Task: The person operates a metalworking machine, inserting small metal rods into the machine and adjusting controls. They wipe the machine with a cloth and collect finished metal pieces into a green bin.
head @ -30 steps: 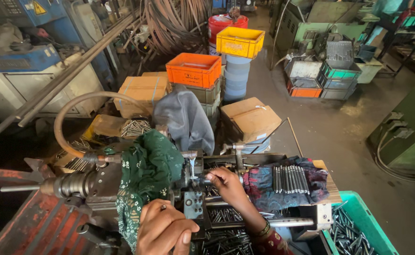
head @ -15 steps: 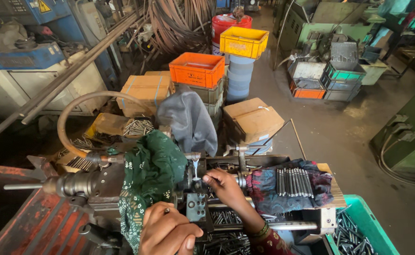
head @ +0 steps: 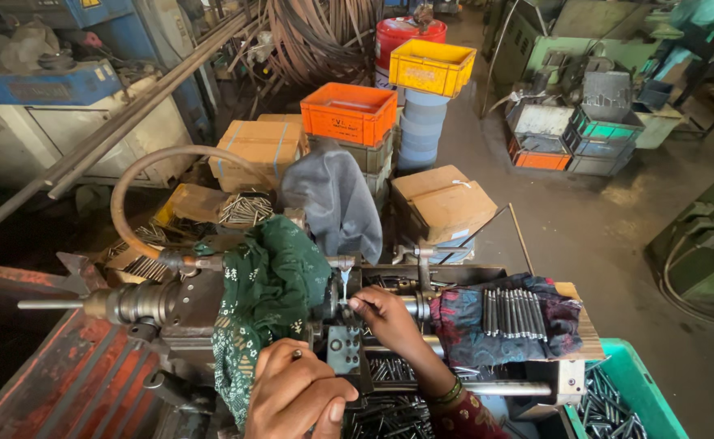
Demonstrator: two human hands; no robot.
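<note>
I look down on a small lathe-like machine with a green patterned cloth draped over it. My left hand is closed around a lever knob at the machine's front. My right hand reaches to the spindle area and pinches a thin metal rod under a thin stream of white coolant. A row of several finished metal rods lies on a dark patterned cloth just right of my right hand.
A green bin of metal pins sits at lower right. Behind the machine are cardboard boxes, orange and yellow crates, a grey cloth, long steel bars and other machines.
The view has drifted slightly. My right hand stays at the spindle with the rod, and my left hand remains on the lever knob.
</note>
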